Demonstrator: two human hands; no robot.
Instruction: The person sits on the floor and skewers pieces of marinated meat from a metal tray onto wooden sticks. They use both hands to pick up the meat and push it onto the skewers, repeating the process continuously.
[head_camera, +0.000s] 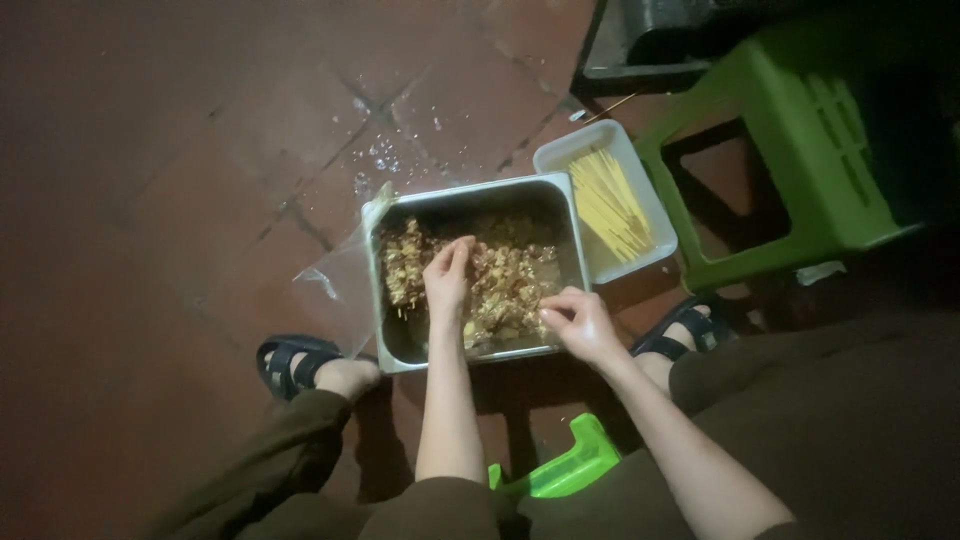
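Left hand (447, 275), fingers pinched on brown meat bits (500, 285), is mid-tray in the shiny metal tray (470, 192); right hand (578, 322) pinches bits by its right edge.

One package only: a clear plastic bag (335, 285), crumpled and see-through, lying flat on the red tile floor (150, 150) and touching the left side of the steel tray (480, 193). One corner rides up over the tray's rim. No labels, signs or screens in view.
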